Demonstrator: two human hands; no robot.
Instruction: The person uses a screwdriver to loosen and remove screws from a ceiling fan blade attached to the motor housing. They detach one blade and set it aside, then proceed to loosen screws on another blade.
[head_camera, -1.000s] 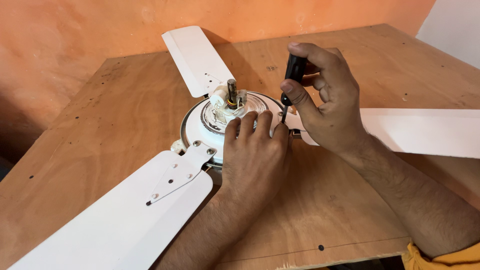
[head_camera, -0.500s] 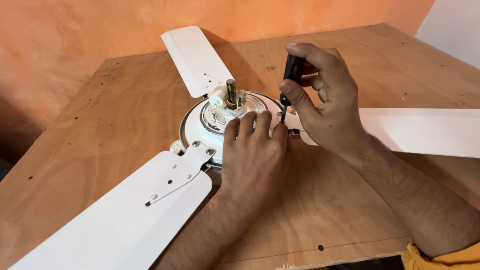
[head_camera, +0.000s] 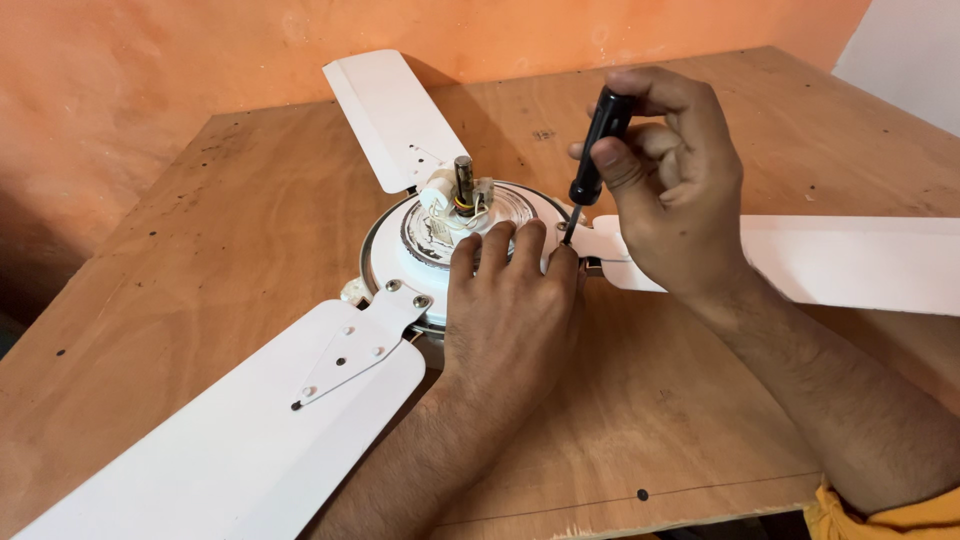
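Screwdriver (head_camera: 597, 147) gripped by right hand (head_camera: 680, 190); left hand (head_camera: 510, 300) flat on fan hub (head_camera: 420, 262), mid-table (head_camera: 200, 230).

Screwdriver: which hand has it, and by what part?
The right hand holds the screwdriver by its black handle, fingers wrapped near the top. The left hand grips nothing; it rests flat on the white fan motor housing.

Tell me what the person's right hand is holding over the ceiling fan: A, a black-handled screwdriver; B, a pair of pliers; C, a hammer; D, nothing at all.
A: the right hand grips a black-handled screwdriver with its tip down at the fan motor housing, beside the left hand resting on the housing.
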